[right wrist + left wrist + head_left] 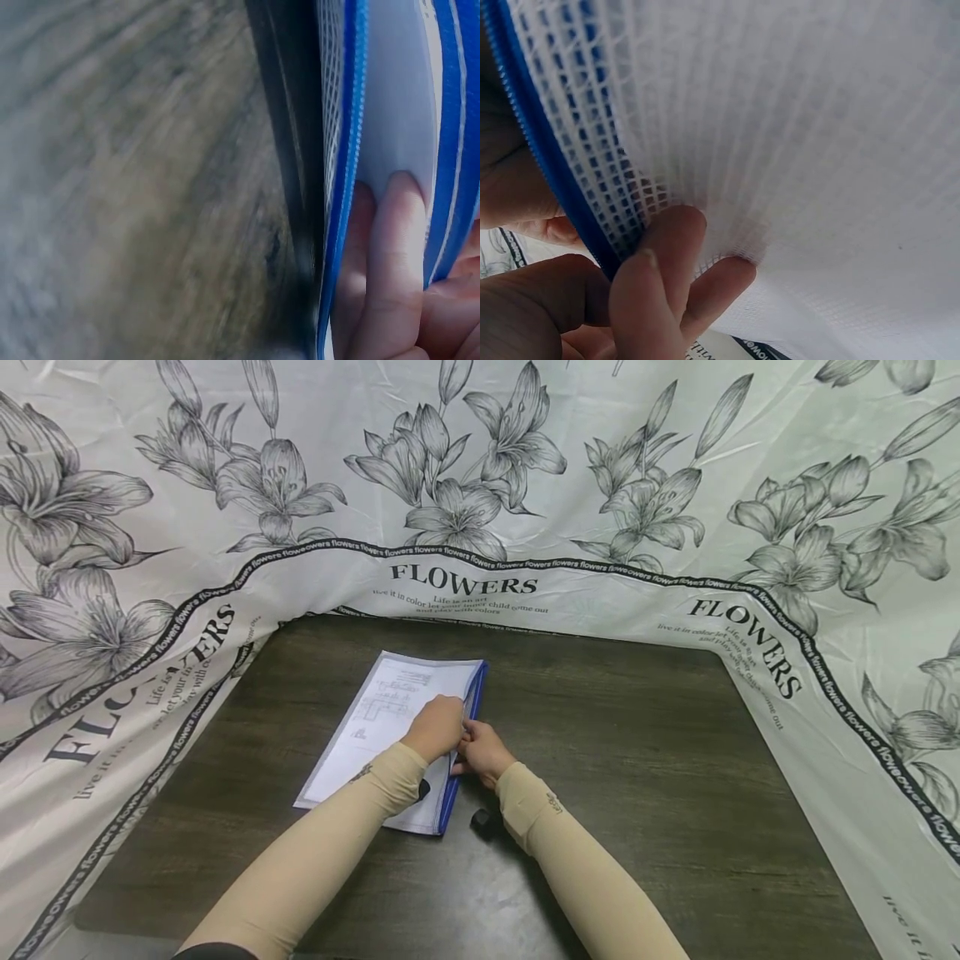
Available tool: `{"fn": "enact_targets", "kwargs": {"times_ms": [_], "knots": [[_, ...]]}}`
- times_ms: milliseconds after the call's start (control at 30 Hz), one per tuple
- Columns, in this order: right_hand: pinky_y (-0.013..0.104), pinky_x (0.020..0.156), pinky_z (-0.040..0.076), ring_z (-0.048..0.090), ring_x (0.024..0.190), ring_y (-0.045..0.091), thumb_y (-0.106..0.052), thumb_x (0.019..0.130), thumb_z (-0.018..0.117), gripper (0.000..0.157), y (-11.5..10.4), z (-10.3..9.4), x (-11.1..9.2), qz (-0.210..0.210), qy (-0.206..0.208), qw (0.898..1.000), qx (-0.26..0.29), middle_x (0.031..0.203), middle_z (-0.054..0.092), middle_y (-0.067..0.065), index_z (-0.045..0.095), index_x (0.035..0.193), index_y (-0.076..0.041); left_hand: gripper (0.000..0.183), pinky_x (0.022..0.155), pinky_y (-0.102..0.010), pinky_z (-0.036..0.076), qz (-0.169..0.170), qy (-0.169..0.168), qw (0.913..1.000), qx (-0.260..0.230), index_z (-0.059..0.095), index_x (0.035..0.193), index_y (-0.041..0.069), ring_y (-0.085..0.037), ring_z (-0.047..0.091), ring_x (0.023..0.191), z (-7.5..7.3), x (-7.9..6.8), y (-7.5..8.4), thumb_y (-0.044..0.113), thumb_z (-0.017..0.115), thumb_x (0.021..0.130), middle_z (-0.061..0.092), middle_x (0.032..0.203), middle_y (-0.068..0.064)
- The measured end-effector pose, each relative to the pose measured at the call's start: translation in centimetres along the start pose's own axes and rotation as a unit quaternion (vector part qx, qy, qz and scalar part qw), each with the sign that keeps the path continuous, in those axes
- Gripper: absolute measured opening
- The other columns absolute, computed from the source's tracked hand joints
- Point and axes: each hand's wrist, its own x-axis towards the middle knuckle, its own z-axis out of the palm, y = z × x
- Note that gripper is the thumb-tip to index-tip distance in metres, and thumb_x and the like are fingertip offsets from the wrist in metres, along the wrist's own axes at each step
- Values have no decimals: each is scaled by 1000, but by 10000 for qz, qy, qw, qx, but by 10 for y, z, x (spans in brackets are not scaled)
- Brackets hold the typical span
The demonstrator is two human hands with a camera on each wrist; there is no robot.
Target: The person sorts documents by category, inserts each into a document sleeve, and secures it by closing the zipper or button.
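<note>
A white mesh zipper pouch (405, 718) with a blue zip edge (451, 802) lies on the table, and a sheet with line drawings shows through its upper face. My left hand (437, 727) pinches the upper layer at the right edge, its fingertips (676, 229) against the mesh in the left wrist view. Beside it, my right hand (486, 753) grips the same edge from the right. The right wrist view shows the zip parted, with fingers (397, 240) inside the gap against white paper (397, 97). The rest of those fingers is hidden by the pouch.
The dark wood-grain table (637, 760) extends around the pouch, mostly to its right. A white sheet (465, 593) printed with flowers and lettering hangs along the table's back and sides. A small black device (483, 822) shows by the right wrist.
</note>
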Motion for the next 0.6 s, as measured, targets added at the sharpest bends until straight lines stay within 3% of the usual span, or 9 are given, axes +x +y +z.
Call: {"fn": "enact_targets", "kwargs": {"times_ms": [400, 600], "knots": [[24, 53, 54, 57, 81, 16, 10, 100, 46, 39, -1, 2, -1, -39, 382, 9990, -239, 96, 57, 7, 53, 138, 5, 7, 53, -32, 50, -66, 27, 10000, -35, 65, 80, 2, -23, 61, 59, -4, -3, 6, 1, 63, 87, 63, 69, -9], [25, 52, 52, 54, 72, 16, 15, 93, 45, 25, 0, 4, -2, -81, 622, 9962, -605, 87, 51, 6, 58, 111, 5, 20, 50, -32, 46, -211, -156, 9996, 41, 63, 79, 6, -20, 59, 54, -5, -4, -2, 17, 63, 95, 63, 63, -5]]}}
